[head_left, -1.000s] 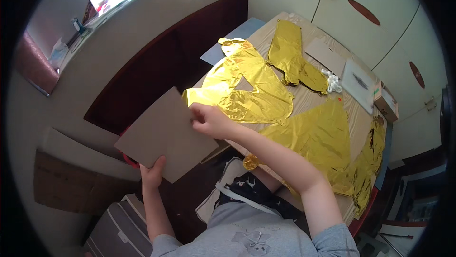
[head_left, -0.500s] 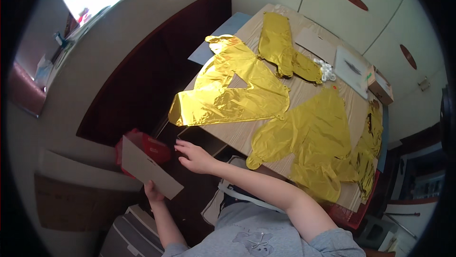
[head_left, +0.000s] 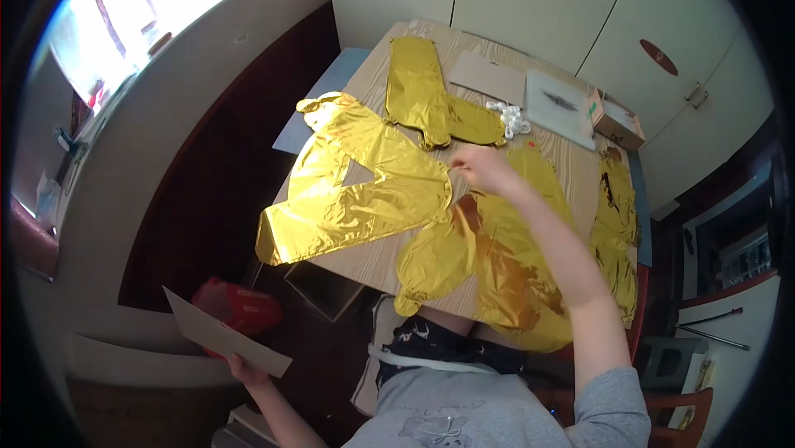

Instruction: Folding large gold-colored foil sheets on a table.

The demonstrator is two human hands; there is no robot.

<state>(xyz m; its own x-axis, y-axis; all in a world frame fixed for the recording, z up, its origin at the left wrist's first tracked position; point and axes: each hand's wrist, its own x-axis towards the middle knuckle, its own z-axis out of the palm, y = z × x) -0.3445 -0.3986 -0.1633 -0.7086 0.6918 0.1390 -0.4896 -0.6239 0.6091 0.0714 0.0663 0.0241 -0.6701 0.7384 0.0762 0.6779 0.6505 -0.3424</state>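
Note:
My left hand (head_left: pixel 248 371) grips the lower edge of a thin, flat cardboard sheet (head_left: pixel 228 334), held off the table at the lower left. Over the table, my right hand (head_left: pixel 484 168) has its fingers curled together at the right corner of a flat gold foil balloon (head_left: pixel 364 212) with a triangular opening. Whatever lies between those fingertips is too small to make out. Under my right forearm a second gold foil balloon (head_left: pixel 522 270) is spread, partly hidden. Behind the hand, more folded gold foil (head_left: pixel 414 75) lies on the wooden table (head_left: pixel 331 262).
Beyond the hand lie a white string bundle (head_left: pixel 511 118), another cardboard sheet (head_left: pixel 487 75), a whitish board (head_left: pixel 559 108) and a small open box (head_left: pixel 617 119). Crumpled gold foil (head_left: pixel 614 237) lines the right edge. A red bag (head_left: pixel 240 305) sits low behind the held sheet.
My right hand has swung from left of the table to over its middle, by the foil balloon's corner. My left hand still holds the cardboard sheet, now slightly lower. The whole view has shifted.

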